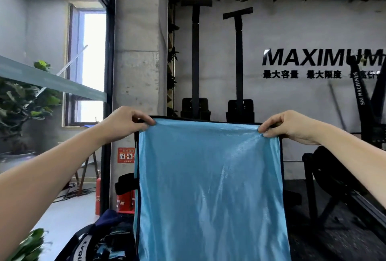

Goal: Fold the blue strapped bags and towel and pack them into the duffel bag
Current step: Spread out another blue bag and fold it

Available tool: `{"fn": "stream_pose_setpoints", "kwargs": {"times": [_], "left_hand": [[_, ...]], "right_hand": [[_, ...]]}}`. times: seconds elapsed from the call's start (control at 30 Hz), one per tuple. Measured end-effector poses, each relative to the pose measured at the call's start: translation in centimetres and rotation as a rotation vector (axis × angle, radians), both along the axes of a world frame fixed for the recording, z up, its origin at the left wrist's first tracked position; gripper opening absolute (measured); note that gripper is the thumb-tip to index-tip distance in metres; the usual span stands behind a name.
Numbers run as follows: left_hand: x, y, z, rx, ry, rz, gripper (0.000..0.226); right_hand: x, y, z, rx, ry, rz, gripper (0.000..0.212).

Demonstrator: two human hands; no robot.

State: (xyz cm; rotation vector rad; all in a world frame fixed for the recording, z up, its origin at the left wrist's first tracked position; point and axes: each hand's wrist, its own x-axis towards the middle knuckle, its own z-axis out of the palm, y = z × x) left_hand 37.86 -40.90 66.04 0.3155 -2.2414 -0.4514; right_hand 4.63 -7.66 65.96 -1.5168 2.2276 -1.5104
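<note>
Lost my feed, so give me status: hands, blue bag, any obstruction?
Left hand and right hand each pinch a top corner. Blue bag hangs spread, unfolded. Duffel bag below left; nothing blocking.

Wall [313,31], right of frame: "MAXIMUM", with "最大容量 最大限度" beneath. Ski machine [360,91], far right: "SKI MACHINES". Bag [87,246], lower left: "LVQU", cut off.

Both arms stretched forward, raised. Left hand [127,122] and right hand [289,126] each pinch with curled fingers, knuckles up.
</note>
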Motion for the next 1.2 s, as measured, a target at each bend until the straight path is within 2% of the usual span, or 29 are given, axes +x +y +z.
{"fn": "stream_pose_setpoints", "kwargs": {"times": [0.07, 0.2, 0.33, 0.4, 0.5, 0.63, 0.77, 0.87, 0.97, 1.07, 1.2], "left_hand": [[-1.8, -1.6, -0.4, 0.050, -0.049, -0.033, 0.021], [-6.5, -5.3, -1.4, 0.109, -0.229, -0.029, 0.020], [-12.7, -9.0, -1.8, 0.120, -0.266, 0.089, 0.025], [-16.0, -10.0, -1.0, 0.099, -0.234, 0.167, 0.029], [-19.5, -10.2, 1.3, 0.136, -0.099, 0.226, 0.026], [-21.5, -11.2, 4.2, 0.195, 0.198, 0.249, 0.042], [-20.0, -11.3, 3.8, 0.081, 0.248, 0.240, 0.047], [-17.5, -9.5, 0.6, 0.028, 0.229, 0.272, 0.041], [-14.9, -7.6, -5.1, 0.078, 0.174, 0.276, 0.039], [-11.5, -4.8, -13.2, 0.136, 0.115, 0.240, 0.039], [-7.2, -0.5, -25.5, 0.098, 0.041, 0.210, 0.048]], "right_hand": [[-2.2, -1.4, -0.5, 0.070, 0.004, -0.018, 0.016], [-6.3, -4.9, -1.6, 0.312, 0.178, -0.138, 0.020], [-10.0, -9.5, -1.6, 0.252, 0.245, -0.310, 0.019], [-11.5, -11.9, -1.2, 0.204, 0.246, -0.384, 0.019], [-13.3, -14.7, 0.1, 0.073, 0.110, -0.448, 0.021], [-14.0, -16.4, 2.3, -0.111, 0.307, -0.527, 0.023], [-12.9, -15.2, 1.4, -0.215, 0.365, -0.497, 0.026], [-11.5, -13.7, -1.7, -0.217, 0.307, -0.427, 0.023], [-9.4, -11.5, -6.5, -0.221, 0.227, -0.354, 0.019], [-6.5, -8.6, -13.6, -0.165, 0.148, -0.328, 0.019], [-2.7, -3.6, -24.4, -0.025, 0.095, -0.310, 0.029]]}}
